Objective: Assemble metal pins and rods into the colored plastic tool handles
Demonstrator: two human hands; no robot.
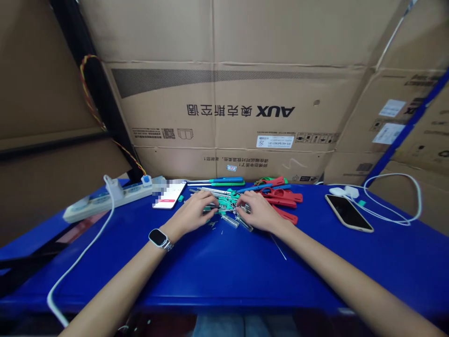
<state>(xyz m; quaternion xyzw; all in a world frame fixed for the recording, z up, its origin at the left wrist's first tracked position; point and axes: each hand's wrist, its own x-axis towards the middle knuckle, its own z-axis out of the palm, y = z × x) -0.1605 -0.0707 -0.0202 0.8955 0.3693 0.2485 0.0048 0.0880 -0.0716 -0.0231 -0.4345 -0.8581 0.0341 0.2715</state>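
A loose pile of small turquoise-green plastic pieces and slim metallic rods [229, 200] lies on the glossy blue desk [224, 271], right between the person's two hands. The left hand [196, 209], with a dark-faced watch on a silvery band [158, 238] at its wrist, touches the pile's left edge, the right hand [259, 213] its right edge. Both sets of fingers curl inward; I can't tell whether either is clamped on a piece. A clear plastic tube [230, 221] lies at the pile's front. Red plastic-handled tools [289, 199] cluster just right of the pile, and long blue-and-green-handled tools [228, 181] lie behind it. By my judgement the handling is partway at most: the red pieces sit together, but the pile looks mixed, and I can't pick out any finished piece. Well right of the pile rests a dark-screened smartphone in a pale case [349, 214].
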